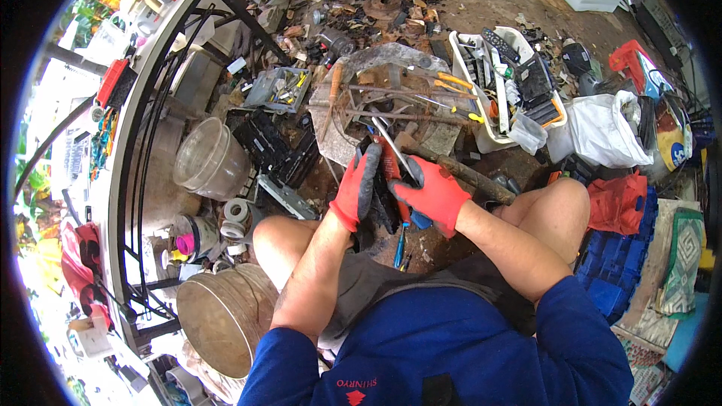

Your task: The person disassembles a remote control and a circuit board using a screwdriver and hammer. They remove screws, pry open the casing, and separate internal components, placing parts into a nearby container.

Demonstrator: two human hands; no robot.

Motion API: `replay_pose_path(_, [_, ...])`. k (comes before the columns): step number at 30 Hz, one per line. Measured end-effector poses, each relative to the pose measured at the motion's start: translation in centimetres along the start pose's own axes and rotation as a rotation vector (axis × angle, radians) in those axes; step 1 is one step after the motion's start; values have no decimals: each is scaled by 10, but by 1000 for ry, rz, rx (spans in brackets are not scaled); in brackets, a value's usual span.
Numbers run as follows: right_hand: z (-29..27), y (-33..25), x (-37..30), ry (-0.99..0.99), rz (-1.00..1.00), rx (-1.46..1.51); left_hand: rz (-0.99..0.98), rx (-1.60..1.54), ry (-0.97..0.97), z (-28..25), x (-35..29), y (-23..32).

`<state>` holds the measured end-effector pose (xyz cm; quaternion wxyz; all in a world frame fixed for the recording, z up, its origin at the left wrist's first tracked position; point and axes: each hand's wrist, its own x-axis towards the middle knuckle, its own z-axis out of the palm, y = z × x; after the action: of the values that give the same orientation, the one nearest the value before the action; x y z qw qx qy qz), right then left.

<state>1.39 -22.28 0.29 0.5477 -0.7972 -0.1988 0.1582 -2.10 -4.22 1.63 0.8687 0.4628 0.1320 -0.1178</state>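
We are grasping a long black plastic-looking piece (385, 209) with our red-and-grey-gloved left hand (357, 186), fingers apparently steadying it, nearer than the flat grey slab (331, 134); with our similarly gloved right hand (434, 190), fingers clenched, we are gripping a slim silver rod (390, 143).

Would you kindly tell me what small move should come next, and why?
Perhaps tilt the metal rod toward the black piece: the right hand holds the rod with its far end pointing away from the person, while the left hand seems to steady the piece.
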Motion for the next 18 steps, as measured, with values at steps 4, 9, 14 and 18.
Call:
replay_pose_path(4, [-7, -35, -3, -130, 40, -71, 88, 130, -31, -14, 1, -3])
replay_pose_path(9, [-16, -34, -3, 163, 7, 166, 266, 144, 228, -47, 9, 16])
replay_pose_path(14, [-64, -27, 13, 70, -4, 317, 253, -86, 339, -55, 2, 51])
replay_pose_path(18, [-65, -43, 8, -49, 199, 524, 329, 95, 472, -65, 5, 37])
